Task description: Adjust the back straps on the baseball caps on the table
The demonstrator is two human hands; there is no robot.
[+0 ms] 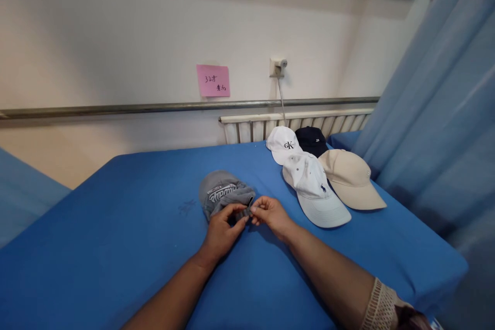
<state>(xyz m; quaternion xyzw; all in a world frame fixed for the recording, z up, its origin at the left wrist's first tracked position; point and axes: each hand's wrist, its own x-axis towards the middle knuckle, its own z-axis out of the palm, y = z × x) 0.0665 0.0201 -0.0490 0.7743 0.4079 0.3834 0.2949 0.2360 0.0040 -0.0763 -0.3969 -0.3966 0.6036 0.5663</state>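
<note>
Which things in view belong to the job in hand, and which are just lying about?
In the job:
grey cap
its strap, pinched by the left hand and right hand
blue cover, under the work

Apparently just lying about, untouched:
white GK cap
navy cap
pale cap with dark emblem
beige cap
pink note on the wall

white wall (154, 36): softly lit, upper left shaded
blue cloth surface (96, 242): shadow beneath bare right hand (270, 215)
light-blue fabric curtain (436, 98): right-edge distortion, lower folds dim
</note>
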